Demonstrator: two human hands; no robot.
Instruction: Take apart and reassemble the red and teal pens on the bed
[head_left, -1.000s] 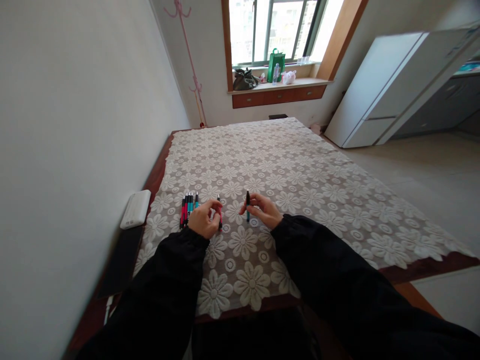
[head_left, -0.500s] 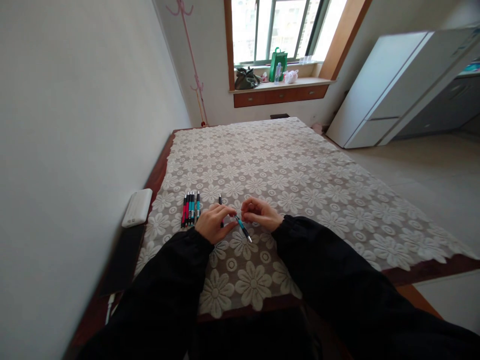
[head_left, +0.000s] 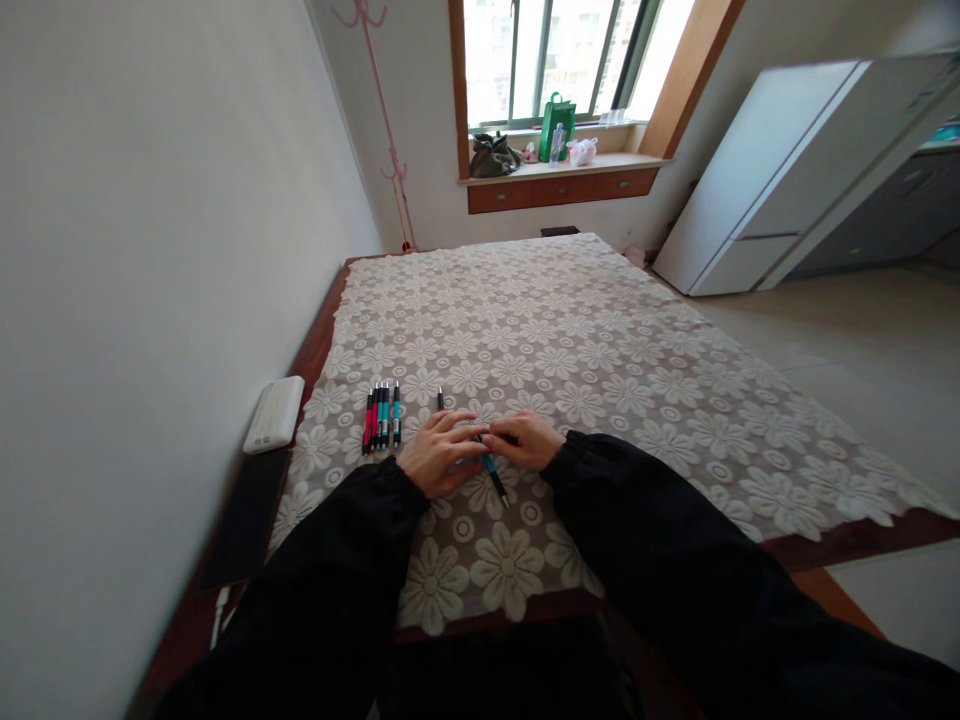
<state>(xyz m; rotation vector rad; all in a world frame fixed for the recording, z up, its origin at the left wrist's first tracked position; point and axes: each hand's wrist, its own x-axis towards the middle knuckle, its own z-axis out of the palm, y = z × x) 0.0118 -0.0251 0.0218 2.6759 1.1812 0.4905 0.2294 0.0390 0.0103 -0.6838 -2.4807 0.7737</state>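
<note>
A teal and black pen (head_left: 492, 474) slants between my hands, its tip toward me and its upper end hidden by fingers. My left hand (head_left: 442, 453) grips it from the left, fingers stretched to its upper part. From the other side, my right hand (head_left: 526, 440) has its fingers curled and pressed together at that same end. Just past my left hand lies another dark pen (head_left: 440, 398), mostly covered by the hand. Left of it is a row of pens, with red ones (head_left: 373, 420), teal ones (head_left: 384, 418) and a teal one (head_left: 397, 413) slightly apart.
A floral lace cloth (head_left: 517, 330) covers the table. At the left edge, by the wall, are a white power bank (head_left: 274, 414), a flat black object (head_left: 246, 520) and a white cable (head_left: 220, 612). Bags stand on the window sill (head_left: 622, 162); a white fridge (head_left: 780, 170) is at right.
My right hand has closed in leftward onto the pen's upper end. My left fingers have stretched further over the pen, and its tip sits slightly lower and nearer to me.
</note>
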